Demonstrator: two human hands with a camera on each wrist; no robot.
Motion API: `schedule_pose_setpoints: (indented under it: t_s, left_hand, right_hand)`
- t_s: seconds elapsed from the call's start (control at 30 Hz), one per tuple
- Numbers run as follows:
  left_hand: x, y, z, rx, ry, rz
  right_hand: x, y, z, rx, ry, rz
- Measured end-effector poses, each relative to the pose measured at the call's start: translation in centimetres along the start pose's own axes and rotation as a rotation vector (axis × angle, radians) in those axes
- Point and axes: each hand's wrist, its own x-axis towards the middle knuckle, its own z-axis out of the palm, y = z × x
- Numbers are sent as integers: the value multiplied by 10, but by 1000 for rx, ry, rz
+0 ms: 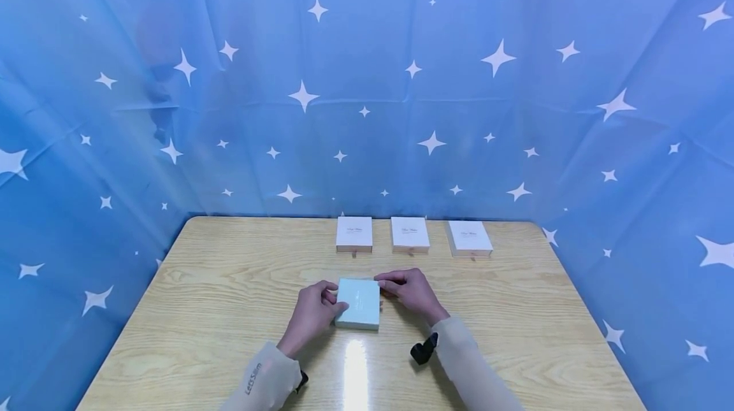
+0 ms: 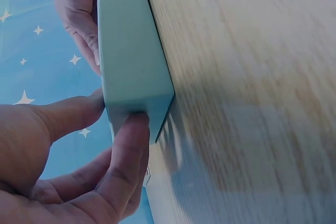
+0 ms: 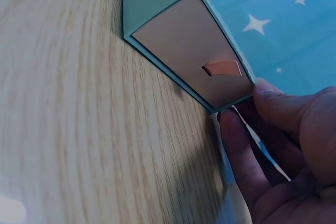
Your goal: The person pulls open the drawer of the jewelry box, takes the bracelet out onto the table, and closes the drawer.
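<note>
A mint-green drawer box [image 1: 358, 304] lies flat on the wooden table, with small pale print on its lid. My left hand [image 1: 314, 312] holds it by the left side; in the left wrist view the thumb [image 2: 79, 111] lies against the top edge and a finger presses the side. At the far right corner, my right hand [image 1: 410, 293] pinches the box between thumb and fingers. In the right wrist view, the drawer front [image 3: 184, 45] is pinkish brown and sits inside the sleeve, with a short orange-brown ribbon tab [image 3: 223, 68] sticking out.
Along the back of the table [image 1: 229, 283] stand three white boxes in a row: a left one [image 1: 353, 232], a middle one [image 1: 410, 232] and a right one [image 1: 469, 237]. Each has a small tab facing me. A blue starry curtain [image 1: 367, 79] hangs behind and at both sides.
</note>
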Motion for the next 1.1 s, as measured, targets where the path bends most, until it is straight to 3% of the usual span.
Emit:
schedule_pose_setpoints:
  t_s: [0.23, 0.43, 0.63, 0.77, 0.93, 1.1]
  left_hand:
    - [0, 0, -2, 24, -14, 19]
    - [4, 4, -3, 149, -3, 94]
    - [8, 8, -3, 271, -110, 247]
    - [10, 10, -1, 349, -163, 336]
    - [12, 13, 2, 433, -206, 402]
    - [14, 14, 5, 479, -212, 422]
  right_hand:
    - [-1, -2, -1, 5, -9, 10]
    - [-4, -3, -7, 31, -49, 47]
    - [-9, -4, -13, 15, -123, 77]
    - [-14, -4, -14, 81, -186, 88]
    - [-18, -2, -13, 124, -263, 104]
    - [-22, -2, -11, 133, -305, 122]
